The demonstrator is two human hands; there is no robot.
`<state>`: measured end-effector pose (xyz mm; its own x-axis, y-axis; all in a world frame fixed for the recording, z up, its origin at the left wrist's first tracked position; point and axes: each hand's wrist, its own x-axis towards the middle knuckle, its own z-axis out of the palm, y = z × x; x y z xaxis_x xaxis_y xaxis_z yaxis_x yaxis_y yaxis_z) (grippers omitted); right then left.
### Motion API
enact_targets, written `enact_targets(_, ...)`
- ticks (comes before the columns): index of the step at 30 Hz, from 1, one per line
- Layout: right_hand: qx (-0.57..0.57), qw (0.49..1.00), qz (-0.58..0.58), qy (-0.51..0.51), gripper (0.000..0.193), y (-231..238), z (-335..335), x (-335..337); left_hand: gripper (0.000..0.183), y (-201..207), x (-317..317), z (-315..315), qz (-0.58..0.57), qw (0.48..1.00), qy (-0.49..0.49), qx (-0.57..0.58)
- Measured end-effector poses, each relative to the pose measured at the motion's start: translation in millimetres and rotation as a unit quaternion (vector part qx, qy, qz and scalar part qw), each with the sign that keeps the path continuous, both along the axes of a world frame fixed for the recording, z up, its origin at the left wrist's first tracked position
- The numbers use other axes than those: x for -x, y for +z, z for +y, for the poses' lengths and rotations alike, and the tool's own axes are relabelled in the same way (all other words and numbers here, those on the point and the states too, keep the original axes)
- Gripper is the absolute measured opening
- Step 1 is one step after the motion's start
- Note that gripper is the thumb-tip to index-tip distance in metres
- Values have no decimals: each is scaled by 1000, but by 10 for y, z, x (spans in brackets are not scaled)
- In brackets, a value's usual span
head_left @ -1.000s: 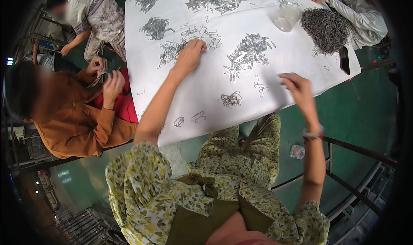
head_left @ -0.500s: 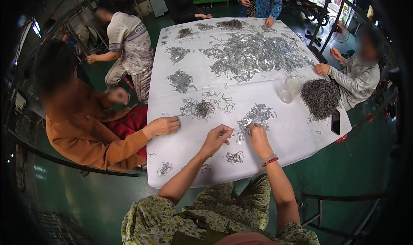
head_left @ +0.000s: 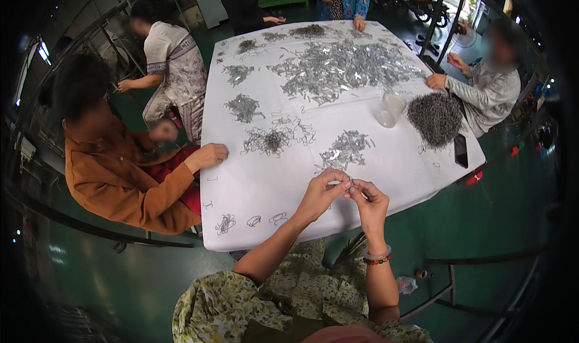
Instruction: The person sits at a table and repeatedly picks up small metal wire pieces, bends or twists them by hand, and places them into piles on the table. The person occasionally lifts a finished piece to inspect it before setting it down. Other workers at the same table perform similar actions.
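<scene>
My left hand (head_left: 324, 197) and my right hand (head_left: 371, 207) meet fingertip to fingertip above the table's near edge. Both are closed in a pinch on a small metal piece (head_left: 350, 185). Fingers cover most of it, so its exact shape is hidden. Just beyond my hands lies a pile of small silvery metal strips (head_left: 345, 150). A heap of bent wire hooks (head_left: 272, 141) spreads to the left of that pile. Nearer the front edge, left of my left forearm, sit small clusters of wire hooks (head_left: 225, 224).
A white-covered table (head_left: 398, 162) carries a large spread of metal strips (head_left: 344, 69). At right are a dark mound of hooks (head_left: 434, 120), a clear plastic cup (head_left: 394, 103) and a phone (head_left: 461, 151). A co-worker in orange (head_left: 132, 186) sits close on my left; others surround the table.
My hands were apart, the right one at the strip pile. Now they are together, closer to me. The left co-worker's hand has drawn back from the hooks. The view has shifted slightly.
</scene>
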<state>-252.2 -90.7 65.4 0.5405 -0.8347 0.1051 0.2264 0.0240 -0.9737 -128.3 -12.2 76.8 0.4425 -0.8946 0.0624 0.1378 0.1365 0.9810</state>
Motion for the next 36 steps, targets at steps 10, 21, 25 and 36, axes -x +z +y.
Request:
enact_targets(10,148,987,24,-66,20,-97,186,8,11,-189,267,17,32,992,101,63)
enact_targets(21,320,899,288,-81,14,-920,-1300,-232,14,-339,70,112,8,993,107,-55)
enact_targets(25,456,823,335,-39,10,-1052,-1455,-516,12,-412,33,113,5,993,106,-54)
enact_targets(36,491,786,368,-73,9,-670,-1115,-325,14,-345,-80,-115,-72,993,87,-28)
